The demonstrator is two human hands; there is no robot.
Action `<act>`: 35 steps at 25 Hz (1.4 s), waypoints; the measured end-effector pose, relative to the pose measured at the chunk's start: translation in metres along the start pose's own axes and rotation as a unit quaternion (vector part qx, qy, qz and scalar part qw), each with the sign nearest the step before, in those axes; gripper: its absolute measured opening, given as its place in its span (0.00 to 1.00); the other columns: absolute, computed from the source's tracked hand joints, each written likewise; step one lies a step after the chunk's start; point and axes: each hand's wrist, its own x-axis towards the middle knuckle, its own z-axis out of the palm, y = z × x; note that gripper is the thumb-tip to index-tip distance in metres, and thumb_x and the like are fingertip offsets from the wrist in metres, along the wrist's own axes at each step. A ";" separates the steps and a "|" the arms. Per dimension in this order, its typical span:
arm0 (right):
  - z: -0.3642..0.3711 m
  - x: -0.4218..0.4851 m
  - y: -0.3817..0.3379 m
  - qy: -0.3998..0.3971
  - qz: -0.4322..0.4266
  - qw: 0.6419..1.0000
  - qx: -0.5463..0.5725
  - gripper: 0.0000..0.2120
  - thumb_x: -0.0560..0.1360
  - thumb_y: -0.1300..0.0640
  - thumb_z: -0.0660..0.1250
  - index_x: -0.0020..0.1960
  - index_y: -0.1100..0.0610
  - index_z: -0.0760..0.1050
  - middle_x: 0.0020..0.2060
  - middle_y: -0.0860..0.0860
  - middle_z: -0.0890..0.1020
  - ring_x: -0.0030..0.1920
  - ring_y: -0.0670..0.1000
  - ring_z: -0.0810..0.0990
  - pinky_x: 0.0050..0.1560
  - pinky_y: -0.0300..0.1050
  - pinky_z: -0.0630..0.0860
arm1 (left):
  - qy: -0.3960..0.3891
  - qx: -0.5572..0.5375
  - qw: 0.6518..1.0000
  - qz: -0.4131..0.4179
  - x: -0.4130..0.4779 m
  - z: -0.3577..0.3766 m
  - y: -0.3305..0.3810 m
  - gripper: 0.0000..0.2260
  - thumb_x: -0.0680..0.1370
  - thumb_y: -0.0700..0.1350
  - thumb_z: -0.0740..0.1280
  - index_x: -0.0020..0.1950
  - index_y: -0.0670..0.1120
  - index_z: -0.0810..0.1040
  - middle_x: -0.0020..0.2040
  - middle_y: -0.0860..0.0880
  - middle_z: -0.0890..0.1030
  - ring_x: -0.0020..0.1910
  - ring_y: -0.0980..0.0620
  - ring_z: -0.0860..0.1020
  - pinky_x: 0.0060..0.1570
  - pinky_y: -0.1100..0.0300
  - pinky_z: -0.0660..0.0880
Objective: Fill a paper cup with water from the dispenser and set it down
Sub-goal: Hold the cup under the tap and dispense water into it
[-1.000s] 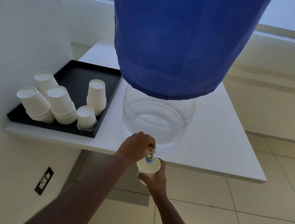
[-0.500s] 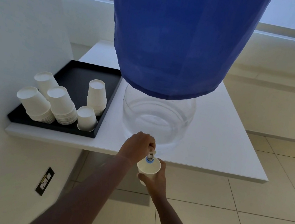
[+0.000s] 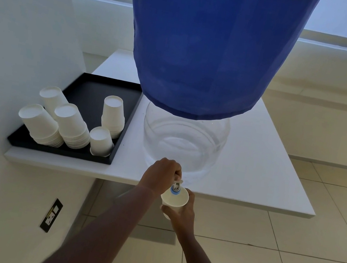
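The water dispenser (image 3: 183, 142) is a clear round base on a white counter (image 3: 253, 167), with a large bottle under a blue cover (image 3: 205, 45) on top. Its small white and blue tap (image 3: 176, 187) sticks out over the counter's front edge. My left hand (image 3: 160, 175) is closed around the tap's lever. My right hand (image 3: 181, 213) holds a white paper cup (image 3: 176, 199) upright directly beneath the tap's spout. The water level inside the cup cannot be made out.
A black tray (image 3: 96, 95) on the counter's left end holds several stacks of upturned white paper cups (image 3: 70, 125). A white wall (image 3: 8, 57) stands on the left with a socket (image 3: 51, 214) low down. Tiled floor lies below the counter.
Both hands and the cup stay in place at the tap; only the view shifts very slightly.
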 end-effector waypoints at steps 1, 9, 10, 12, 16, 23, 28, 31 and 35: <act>0.000 0.001 0.002 0.001 -0.001 1.000 0.001 0.30 0.58 0.64 0.74 0.52 0.47 0.62 0.49 0.52 0.75 0.46 0.45 0.74 0.42 0.31 0.70 | 0.000 0.001 1.000 0.000 0.000 0.000 0.000 0.08 0.77 0.36 0.63 0.49 0.36 0.81 0.50 0.38 0.84 0.48 0.43 0.82 0.50 0.53 0.78; -0.001 0.002 0.007 0.016 -0.006 1.000 -0.001 0.29 0.59 0.64 0.75 0.49 0.44 0.62 0.48 0.50 0.74 0.46 0.44 0.75 0.40 0.26 0.72 | 0.005 0.001 1.000 -0.004 0.000 0.002 -0.001 0.08 0.77 0.35 0.62 0.48 0.36 0.81 0.49 0.38 0.85 0.47 0.43 0.82 0.50 0.52 0.79; -0.001 0.001 0.006 0.017 -0.009 1.000 0.003 0.28 0.57 0.61 0.74 0.49 0.44 0.63 0.47 0.49 0.74 0.46 0.44 0.75 0.40 0.25 0.72 | 0.004 0.000 1.000 -0.005 0.000 0.002 -0.001 0.08 0.77 0.35 0.62 0.48 0.36 0.81 0.48 0.38 0.85 0.47 0.43 0.82 0.50 0.52 0.79; -0.001 0.001 0.005 0.019 -0.011 1.000 0.010 0.26 0.56 0.58 0.71 0.48 0.44 0.63 0.47 0.49 0.75 0.46 0.43 0.75 0.41 0.26 0.72 | 0.003 -0.002 1.000 -0.006 0.001 0.002 -0.001 0.08 0.77 0.35 0.62 0.47 0.36 0.81 0.49 0.38 0.85 0.47 0.43 0.82 0.50 0.53 0.79; -0.001 0.000 0.006 0.018 -0.012 1.000 0.014 0.25 0.56 0.58 0.71 0.48 0.43 0.64 0.48 0.51 0.75 0.46 0.45 0.75 0.44 0.34 0.72 | 0.001 -0.005 1.000 -0.005 0.001 0.003 -0.002 0.08 0.77 0.34 0.62 0.47 0.36 0.81 0.49 0.38 0.85 0.47 0.43 0.82 0.52 0.52 0.80; 0.002 -0.003 0.008 0.020 -0.009 1.000 0.017 0.26 0.55 0.57 0.71 0.48 0.42 0.64 0.49 0.53 0.76 0.46 0.46 0.75 0.43 0.37 0.73 | 0.008 -0.005 1.000 -0.006 -0.001 0.003 -0.001 0.09 0.77 0.33 0.60 0.47 0.36 0.81 0.48 0.38 0.85 0.46 0.43 0.81 0.49 0.53 0.78; 0.003 -0.003 0.006 0.020 -0.015 0.999 0.022 0.26 0.55 0.58 0.70 0.47 0.44 0.63 0.48 0.53 0.75 0.45 0.48 0.75 0.44 0.40 0.75 | 0.009 -0.010 1.000 -0.004 -0.001 0.003 -0.002 0.10 0.77 0.33 0.60 0.47 0.36 0.81 0.48 0.38 0.85 0.46 0.43 0.81 0.50 0.52 0.79; 0.003 -0.003 0.005 0.026 -0.014 0.999 0.026 0.25 0.54 0.58 0.70 0.47 0.44 0.64 0.46 0.52 0.75 0.44 0.46 0.75 0.40 0.32 0.73 | 0.010 -0.013 1.000 -0.005 -0.001 0.003 -0.003 0.10 0.77 0.33 0.60 0.47 0.37 0.81 0.48 0.38 0.85 0.47 0.43 0.81 0.50 0.52 0.79; 0.003 -0.003 0.004 0.034 -0.018 0.999 0.030 0.25 0.55 0.59 0.70 0.46 0.44 0.64 0.48 0.55 0.76 0.44 0.47 0.75 0.41 0.36 0.72 | 0.009 -0.017 1.000 -0.007 -0.002 0.003 -0.003 0.10 0.77 0.33 0.59 0.47 0.36 0.81 0.48 0.38 0.84 0.47 0.43 0.81 0.50 0.52 0.79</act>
